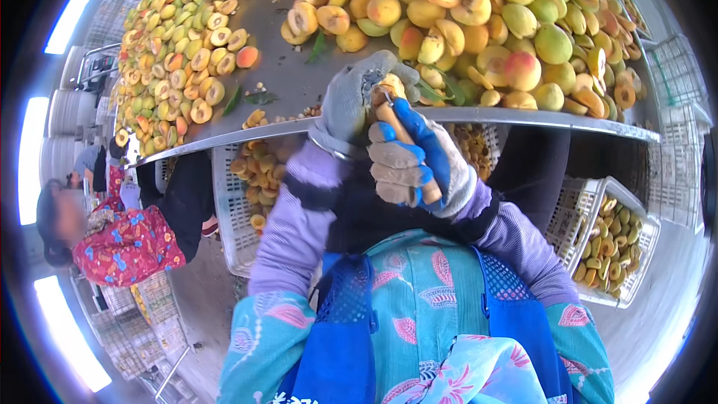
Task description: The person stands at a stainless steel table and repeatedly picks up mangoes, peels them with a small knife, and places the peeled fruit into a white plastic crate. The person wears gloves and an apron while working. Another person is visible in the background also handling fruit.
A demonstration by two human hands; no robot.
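Observation:
My left hand (350,98), in a grey glove, is closed around a yellow apricot half (391,87) just above the front edge of the metal table. In a grey and blue glove, my right hand (418,160) grips the wooden handle of a small pitting tool (397,122). The tool's metal end meets the fruit, and my gloved fingers hide part of both. Beyond my hands lies a large heap of whole and halved apricots (519,19). Another heap of mostly halved apricots (190,62) spreads over the table's left side.
The metal table's raised rim (533,116) runs across in front of me. Below it, a white plastic crate (233,224) of apricot pieces stands left, and another crate (642,269) stands right. A co-worker (132,241) in a red flowered garment sits at the left. Leaves (318,47) and pits (303,114) lie on the table.

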